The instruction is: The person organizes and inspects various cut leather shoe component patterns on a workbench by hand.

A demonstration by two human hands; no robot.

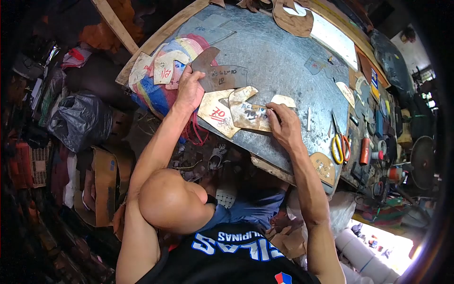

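Note:
My left hand (190, 89) is closed on a grey pattern piece (221, 76) with handwritten marks, its thumb lying on top near the edge. At the table's front, my right hand (286, 124) pinches the right edge of a worn beige pattern piece (250, 117) with blue and dark writing. This piece overlaps another cream pattern piece (215, 113) with red lettering. Just behind my right fingers lies a small pale cut piece (283, 101). To the left of my left hand, more cream patterns (164, 67) rest on a striped mesh sack (146, 90).
Scissors (339, 147) with yellow and orange handles lie on the metal-topped table (274, 52) at the right, near a white stick (309, 119). A side bench holds a red cylinder (364, 151) and assorted tools. A black plastic bag (82, 120) and cardboard (105, 187) are at the left.

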